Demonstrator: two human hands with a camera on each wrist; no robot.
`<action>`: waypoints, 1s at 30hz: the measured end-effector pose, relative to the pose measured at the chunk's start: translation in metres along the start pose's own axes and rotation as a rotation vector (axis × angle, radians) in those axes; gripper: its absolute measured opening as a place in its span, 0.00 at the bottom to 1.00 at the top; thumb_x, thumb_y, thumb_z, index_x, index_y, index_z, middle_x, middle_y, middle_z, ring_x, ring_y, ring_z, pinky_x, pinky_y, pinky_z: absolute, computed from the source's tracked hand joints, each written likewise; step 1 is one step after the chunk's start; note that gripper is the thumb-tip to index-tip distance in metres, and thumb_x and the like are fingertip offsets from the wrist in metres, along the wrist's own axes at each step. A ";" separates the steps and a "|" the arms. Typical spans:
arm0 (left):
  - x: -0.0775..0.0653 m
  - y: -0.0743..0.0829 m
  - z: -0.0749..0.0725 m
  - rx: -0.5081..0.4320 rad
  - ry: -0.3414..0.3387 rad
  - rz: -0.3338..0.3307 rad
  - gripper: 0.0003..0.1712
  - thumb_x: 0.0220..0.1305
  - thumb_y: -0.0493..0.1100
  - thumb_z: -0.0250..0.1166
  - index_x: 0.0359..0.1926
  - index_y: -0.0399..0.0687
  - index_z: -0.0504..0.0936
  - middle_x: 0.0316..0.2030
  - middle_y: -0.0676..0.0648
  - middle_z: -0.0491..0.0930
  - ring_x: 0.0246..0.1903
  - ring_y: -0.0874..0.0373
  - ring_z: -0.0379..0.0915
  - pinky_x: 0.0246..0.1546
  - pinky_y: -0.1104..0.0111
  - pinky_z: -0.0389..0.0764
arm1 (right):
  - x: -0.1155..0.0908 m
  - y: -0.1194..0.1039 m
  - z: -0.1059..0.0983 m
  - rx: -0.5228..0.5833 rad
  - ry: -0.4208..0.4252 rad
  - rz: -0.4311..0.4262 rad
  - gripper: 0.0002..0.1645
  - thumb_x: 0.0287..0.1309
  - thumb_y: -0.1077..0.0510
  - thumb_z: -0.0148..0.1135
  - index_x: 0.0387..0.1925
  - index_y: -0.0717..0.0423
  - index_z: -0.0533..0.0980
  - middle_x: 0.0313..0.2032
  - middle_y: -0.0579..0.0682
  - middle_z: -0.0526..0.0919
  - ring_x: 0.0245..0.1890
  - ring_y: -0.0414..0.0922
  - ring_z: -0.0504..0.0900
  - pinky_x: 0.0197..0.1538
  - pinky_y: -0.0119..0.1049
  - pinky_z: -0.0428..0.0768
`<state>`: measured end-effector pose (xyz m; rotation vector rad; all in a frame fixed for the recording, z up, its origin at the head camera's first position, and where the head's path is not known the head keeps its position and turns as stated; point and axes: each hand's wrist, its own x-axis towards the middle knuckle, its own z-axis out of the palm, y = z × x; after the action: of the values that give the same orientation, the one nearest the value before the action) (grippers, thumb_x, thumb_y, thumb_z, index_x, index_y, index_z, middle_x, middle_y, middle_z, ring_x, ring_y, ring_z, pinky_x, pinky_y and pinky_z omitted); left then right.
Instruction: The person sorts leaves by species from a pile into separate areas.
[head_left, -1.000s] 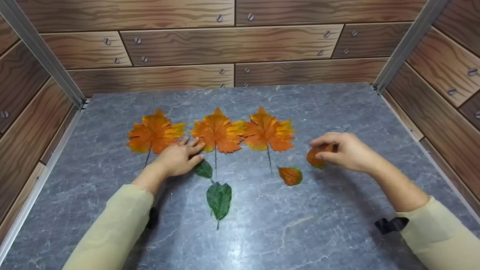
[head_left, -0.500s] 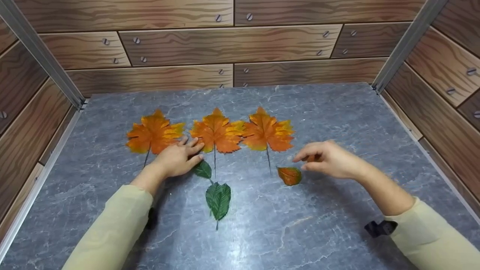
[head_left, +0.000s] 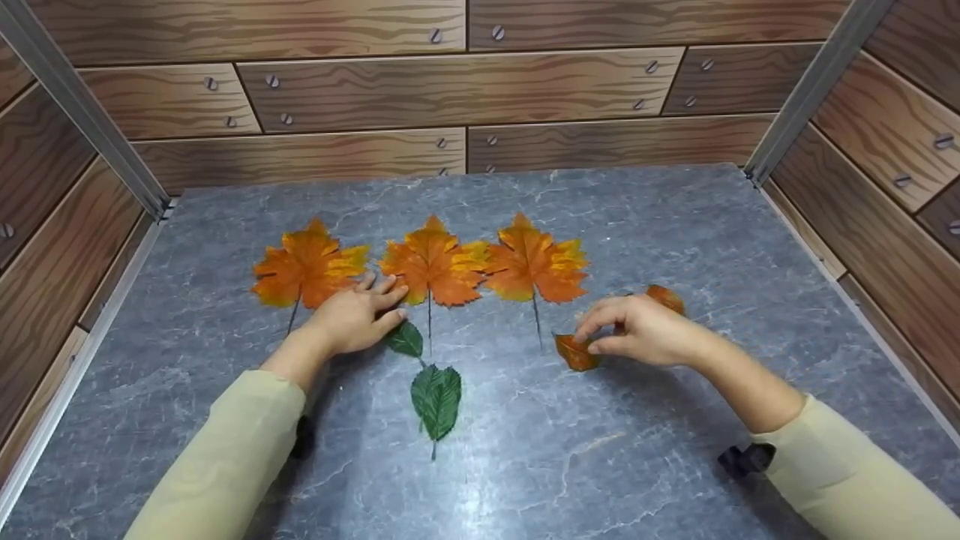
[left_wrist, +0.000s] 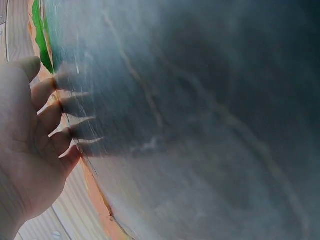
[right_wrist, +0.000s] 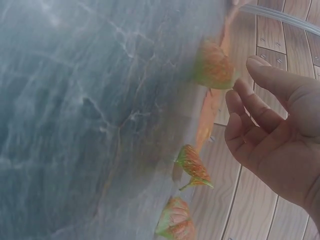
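Observation:
My left hand (head_left: 349,319) lies with fingers spread across the lower edges of the left maple leaf (head_left: 307,262) and the middle maple leaf (head_left: 433,262). Its thumb touches a small green leaf (head_left: 406,340). My right hand (head_left: 649,330) reaches over a small orange-brown leaf (head_left: 574,354), thumb and forefinger at its right side. In the right wrist view a gap shows between thumb and forefinger, close to that leaf (right_wrist: 215,65). Another small orange leaf (head_left: 666,298) is partly hidden behind the right hand; two small leaves (right_wrist: 194,162) show lower down in the right wrist view.
A third maple leaf (head_left: 534,259) lies to the right, its edge meeting the middle one. Green leaves (head_left: 436,401) on a stem lie nearer the front. The grey marbled table (head_left: 300,480) is bounded by wood-patterned walls (head_left: 465,90) and metal posts.
My right hand has moved left and slightly nearer, from the far-right orange leaves to the orange-brown leaf beside the third maple's stem. My left hand has stayed in place.

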<state>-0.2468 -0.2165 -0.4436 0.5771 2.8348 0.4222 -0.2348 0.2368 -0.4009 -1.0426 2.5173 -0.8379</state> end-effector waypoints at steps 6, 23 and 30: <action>0.000 0.000 0.000 -0.004 0.001 0.000 0.35 0.84 0.61 0.49 0.83 0.54 0.61 0.82 0.43 0.54 0.81 0.34 0.42 0.78 0.39 0.51 | 0.001 0.001 0.003 0.025 -0.014 0.012 0.12 0.68 0.60 0.72 0.50 0.45 0.90 0.58 0.50 0.87 0.63 0.54 0.82 0.56 0.50 0.85; 0.000 -0.001 0.000 -0.001 0.000 0.008 0.35 0.84 0.61 0.49 0.83 0.53 0.62 0.82 0.42 0.54 0.81 0.33 0.42 0.78 0.38 0.51 | 0.001 0.008 0.003 0.063 0.074 0.030 0.13 0.67 0.62 0.72 0.51 0.52 0.90 0.52 0.48 0.90 0.56 0.51 0.86 0.55 0.39 0.85; 0.000 -0.001 0.000 -0.006 0.004 0.008 0.35 0.84 0.61 0.49 0.83 0.53 0.62 0.82 0.42 0.54 0.81 0.33 0.42 0.78 0.38 0.51 | 0.000 0.011 0.004 0.070 0.172 0.059 0.14 0.65 0.63 0.74 0.52 0.54 0.90 0.51 0.51 0.90 0.52 0.50 0.87 0.51 0.31 0.84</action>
<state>-0.2469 -0.2175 -0.4443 0.5867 2.8357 0.4330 -0.2388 0.2412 -0.4104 -0.9045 2.6230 -1.0307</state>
